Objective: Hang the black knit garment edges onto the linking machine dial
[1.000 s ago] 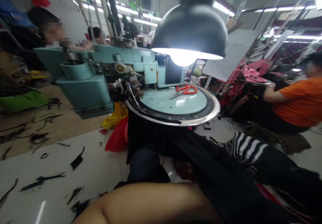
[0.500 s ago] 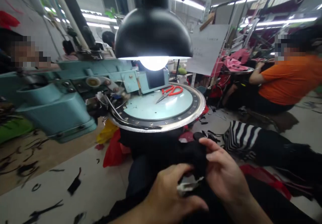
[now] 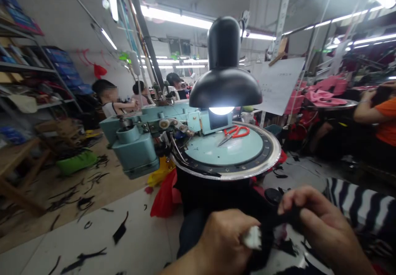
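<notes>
My left hand [image 3: 227, 236] is closed on black fabric [image 3: 267, 233] at the bottom centre. A small whitish object [image 3: 253, 238], blurred, sticks out at its fingers; its kind does not show. To the right, my right hand [image 3: 323, 221] pinches another part of the same dark cloth, which runs between both hands. Beyond them stands a teal linking machine [image 3: 136, 151] with a round toothed dial [image 3: 272, 159]. Red-handled scissors [image 3: 235, 134] lie on the dial's pale plate, under a lit black lamp [image 3: 225, 87].
Black scraps [image 3: 120, 229] litter the floor at left. Red cloth [image 3: 165, 196] hangs below the dial. Black-and-white striped fabric [image 3: 359, 200] lies at right. A person in an orange shirt [image 3: 386, 118] sits at far right. A green tub [image 3: 77, 161] stands at left.
The view has swung left and back, so the machine appears further right and smaller. My hands have moved apart, with the black fabric drawn out between them.
</notes>
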Demonstrator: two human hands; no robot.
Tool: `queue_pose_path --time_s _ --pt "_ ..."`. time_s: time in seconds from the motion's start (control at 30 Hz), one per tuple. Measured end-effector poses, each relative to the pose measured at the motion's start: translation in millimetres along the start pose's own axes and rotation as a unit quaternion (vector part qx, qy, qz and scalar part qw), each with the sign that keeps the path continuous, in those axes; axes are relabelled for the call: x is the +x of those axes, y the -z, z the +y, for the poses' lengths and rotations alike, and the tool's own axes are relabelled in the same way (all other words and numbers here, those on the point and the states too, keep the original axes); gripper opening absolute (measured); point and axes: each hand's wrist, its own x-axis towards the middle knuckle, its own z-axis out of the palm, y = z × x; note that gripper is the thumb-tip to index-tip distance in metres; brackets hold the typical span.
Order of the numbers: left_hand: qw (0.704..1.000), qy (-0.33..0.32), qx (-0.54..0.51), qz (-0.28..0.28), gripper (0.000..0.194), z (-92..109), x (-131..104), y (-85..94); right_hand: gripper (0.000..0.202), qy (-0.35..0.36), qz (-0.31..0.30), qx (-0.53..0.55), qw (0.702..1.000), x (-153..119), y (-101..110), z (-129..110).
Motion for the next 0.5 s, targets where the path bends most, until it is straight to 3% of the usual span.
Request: queue_pose_path --time_s 0.07,0.1,0.17,0.27,0.33,0.4,0.43,0.5 --pt "0.992 0.031 0.094 0.079 0.018 -5 1 16.3 0.015 0.042 -0.138 -0.124 0.982 2 -1 -6" --pt "0.988 0.064 0.106 0.097 0.015 -8 2 23.6 0.014 0.072 -0.171 -0.195 0.963 5 0 -9" --pt "0.986 0.145 0.051 0.069 0.021 -11 6 34.2 0.01 0.13 -0.163 -0.273 0.939 12 2 -14" --pt "0.977 0.198 -0.078 -0.03 0.032 -9 12 40.2 0.032 0.17 -0.116 -0.262 0.943 25 7 -26" --pt "0.976 0.182 -0.113 -0.038 0.028 -4 14 38.9 0.041 0.145 -0.18 -0.213 0.949 31 8 -36" --pt "0.979 0.177 -0.093 0.031 0.026 0 16 35.2 0.033 0.109 -0.259 -0.187 0.941 34 6 -44" --pt "0.977 0.182 -0.082 0.08 0.026 1 17 33.1 0.026 0.104 -0.267 -0.189 0.939 35 4 -47" --pt "0.964 0.197 -0.097 0.148 0.029 2 20 29.6 0.017 0.118 -0.204 -0.202 0.95 37 -1 -50"
